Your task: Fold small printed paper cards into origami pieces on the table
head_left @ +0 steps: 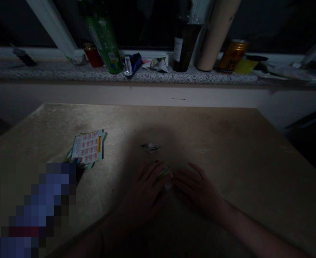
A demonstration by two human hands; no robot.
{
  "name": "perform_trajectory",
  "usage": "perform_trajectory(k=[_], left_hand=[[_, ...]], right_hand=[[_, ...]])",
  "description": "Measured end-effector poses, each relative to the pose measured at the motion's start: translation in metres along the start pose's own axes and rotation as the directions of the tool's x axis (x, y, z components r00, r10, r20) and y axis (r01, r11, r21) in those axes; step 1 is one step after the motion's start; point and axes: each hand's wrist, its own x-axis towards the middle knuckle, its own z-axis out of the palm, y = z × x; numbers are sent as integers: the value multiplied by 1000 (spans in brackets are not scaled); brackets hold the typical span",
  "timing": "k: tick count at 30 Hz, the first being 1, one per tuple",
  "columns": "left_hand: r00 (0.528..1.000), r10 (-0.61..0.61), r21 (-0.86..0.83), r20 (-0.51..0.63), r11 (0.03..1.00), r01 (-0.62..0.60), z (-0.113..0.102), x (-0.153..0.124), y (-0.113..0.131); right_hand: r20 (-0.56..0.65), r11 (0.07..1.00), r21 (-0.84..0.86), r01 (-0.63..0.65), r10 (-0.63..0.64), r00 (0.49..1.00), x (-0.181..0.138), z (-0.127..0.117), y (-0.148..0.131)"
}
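Both my hands rest low on a dim tan table (pixel 228 150), meeting over a small folded piece of printed paper (pixel 165 176). My left hand (pixel 147 190) lies with its fingers bent over the paper's left side. My right hand (pixel 198 190) presses its fingertips on the paper's right side. A second small folded paper piece (pixel 151 147) lies on the table just beyond the hands. A stack of printed paper sheets (pixel 88 147) sits to the left.
A stone windowsill (pixel 66 71) runs behind the table with a green carton (pixel 106 44), a red cup (pixel 92 55), a dark bottle (pixel 183 46), a cardboard tube (pixel 217 34), a gold can (pixel 232 55) and wrappers. A blurred patch (pixel 37 208) covers the lower left.
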Motion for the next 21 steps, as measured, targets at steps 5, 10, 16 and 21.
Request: perform_trajectory(k=[5, 10, 16, 21], left_hand=[[997, -59, -21, -50, 998, 58, 0, 1, 1], [991, -103, -11, -85, 995, 103, 1, 1, 3], [991, -102, -58, -81, 994, 98, 4, 0, 3], [982, -151, -98, -110, 985, 140, 11, -1, -1]], right_hand=[[72, 998, 0, 67, -67, 995, 1, -4, -2], [175, 993, 16, 120, -121, 977, 3, -9, -2], [158, 990, 17, 140, -141, 977, 2, -8, -2], [52, 987, 40, 156, -158, 986, -1, -5, -6]])
